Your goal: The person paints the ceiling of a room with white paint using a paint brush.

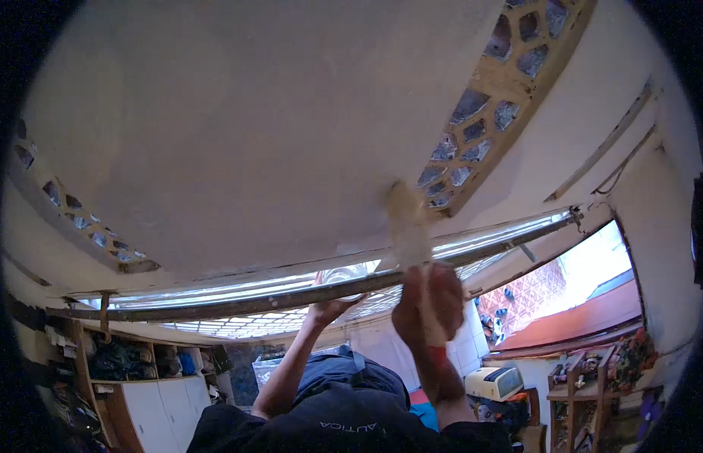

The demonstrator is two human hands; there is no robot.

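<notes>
My right hand (429, 306) is closed around the pale handle of a wide, flat paintbrush (410, 226). The brush is raised, blurred by motion, its tip against or close to the plain off-white wall surface (276, 151), near the lower end of a stone-patterned strip (472, 128). Whether the tip touches cannot be told. My left hand (333, 308) is lower and to the left, beside a long rod (238, 308). It grips a clear or whitish container (345, 273), partly hidden by the rod; its contents do not show.
The rod crosses in front of a bright window with a white grille (246, 326). A second stone-patterned strip (80, 219) runs on the left. Cabinets (159, 404) stand lower left; a wooden shelf (585, 392) and an open doorway (570, 287) are at right.
</notes>
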